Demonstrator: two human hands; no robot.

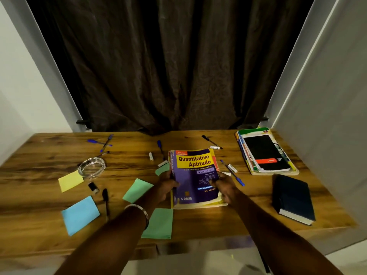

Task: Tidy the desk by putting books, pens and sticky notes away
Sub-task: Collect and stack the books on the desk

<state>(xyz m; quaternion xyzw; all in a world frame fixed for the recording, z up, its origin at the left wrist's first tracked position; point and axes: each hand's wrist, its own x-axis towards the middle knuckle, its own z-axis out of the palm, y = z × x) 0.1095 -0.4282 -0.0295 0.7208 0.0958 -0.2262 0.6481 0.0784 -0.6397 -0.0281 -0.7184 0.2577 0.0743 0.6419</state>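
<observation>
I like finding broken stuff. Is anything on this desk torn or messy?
Yes. The Quantitative Aptitude book, held by the left hand and right hand, looks worn: its lower cover edge is ragged and the pages bulge out. Pens lie scattered, like the blue pen beside it.

- You are at a study desk in a home room: a wood-grain desk [198, 139] pushed up against a dark curtain [158, 66], with plain white walls [23, 80] close on both sides.
- Study things cover it: an exam book titled "Quantitative Aptitude" [195, 175], a stack of books [266, 153] at your far right, and a dark hardback [294, 197] nearer you.
- Loose pens [232, 172] and coloured sticky notes [80, 214] lie scattered across the top.
- A glass ashtray [91, 167] sits at your left, a household touch rather than an office one.
</observation>
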